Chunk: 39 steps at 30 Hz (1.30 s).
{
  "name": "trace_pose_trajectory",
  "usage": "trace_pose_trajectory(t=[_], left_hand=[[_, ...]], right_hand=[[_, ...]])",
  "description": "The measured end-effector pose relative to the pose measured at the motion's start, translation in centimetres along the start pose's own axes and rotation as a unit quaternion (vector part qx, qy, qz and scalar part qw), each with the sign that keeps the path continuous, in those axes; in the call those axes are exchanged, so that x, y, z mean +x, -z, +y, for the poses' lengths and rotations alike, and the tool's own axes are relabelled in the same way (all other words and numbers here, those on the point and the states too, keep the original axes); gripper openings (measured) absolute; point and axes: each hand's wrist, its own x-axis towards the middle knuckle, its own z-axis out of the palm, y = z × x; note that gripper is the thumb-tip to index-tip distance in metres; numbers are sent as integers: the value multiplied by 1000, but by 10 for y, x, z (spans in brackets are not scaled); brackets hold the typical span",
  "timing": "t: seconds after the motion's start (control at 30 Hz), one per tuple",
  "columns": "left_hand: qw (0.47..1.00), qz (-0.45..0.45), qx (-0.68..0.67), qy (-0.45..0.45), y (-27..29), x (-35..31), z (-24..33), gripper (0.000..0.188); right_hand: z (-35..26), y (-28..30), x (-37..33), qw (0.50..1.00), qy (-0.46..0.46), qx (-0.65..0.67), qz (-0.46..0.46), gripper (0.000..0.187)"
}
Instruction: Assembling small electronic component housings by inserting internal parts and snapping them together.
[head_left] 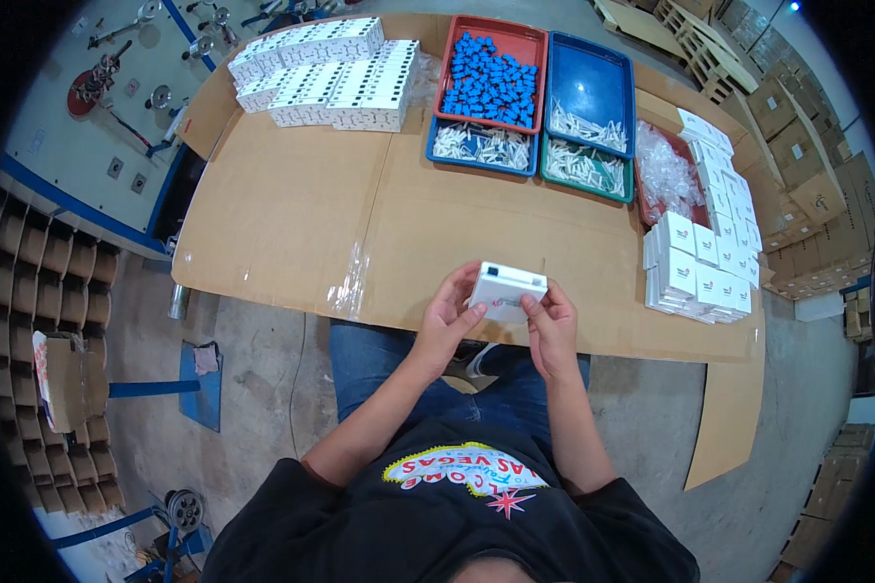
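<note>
A small white box (507,291) is held up just over the near edge of the cardboard-covered table (282,209). My left hand (449,309) grips its left side, thumb on the front face. On the opposite side, my right hand (552,325) pinches the box with the thumb near its lower right corner. A dark mark shows at the upper left of the box's top edge. The backs of the fingers under the box are partly hidden.
Rows of white boxes (360,87) stand at the far left. Trays at the back hold small blue pieces (491,83) and white sticks (481,146). A clear plastic bag heap (666,175) lies at the right, by stacked white boxes (700,262).
</note>
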Motion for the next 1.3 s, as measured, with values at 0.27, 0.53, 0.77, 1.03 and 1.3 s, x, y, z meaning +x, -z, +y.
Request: trace_pose_trajectory(t=[0.27, 0.53, 0.77, 1.03, 1.3], left_hand=[[998, -57, 11, -1, -3, -3, 31, 34], [998, -46, 18, -30, -3, -2, 19, 32], [994, 91, 64, -2, -2, 0, -13, 26], [1000, -14, -17, 21, 0, -5, -31, 50], [974, 57, 216, -41, 88, 60, -19, 36]], right_hand=[[-25, -17, -14, 991, 39, -108, -74, 34], [-16, -8, -13, 989, 42, -119, -71, 29], [23, -15, -1, 982, 52, -179, 39, 42], [44, -1, 5, 964, 33, -264, -28, 64], [57, 20, 48, 947, 6, -315, 62, 30]])
